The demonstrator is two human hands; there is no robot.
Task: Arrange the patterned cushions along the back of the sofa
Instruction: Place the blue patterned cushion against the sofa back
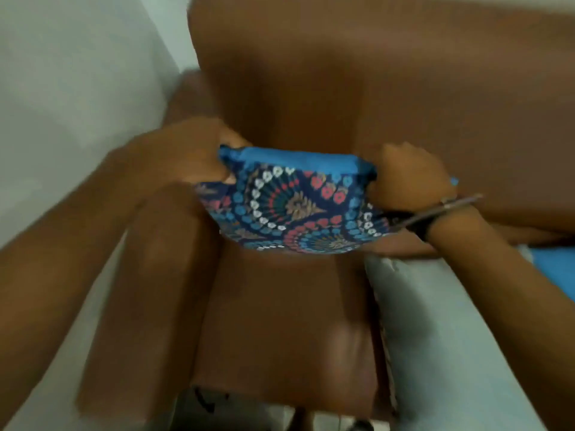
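Broadly, a brown sofa [311, 88] fills the blurred view, its backrest rising at the top and its seat below. Beside the seat on the right lies a pale grey cushion [451, 337]. Against the backrest, above the seat, sits a patterned cushion [295, 206], blue-edged. The left hand [186, 154] has its grip clenched on the upper left corner; the right hand [407, 178] clenches the upper right corner, a watch [435, 216] at its wrist.

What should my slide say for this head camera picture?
Both hands, left hand and right hand, hold a patterned cushion over the brown sofa.
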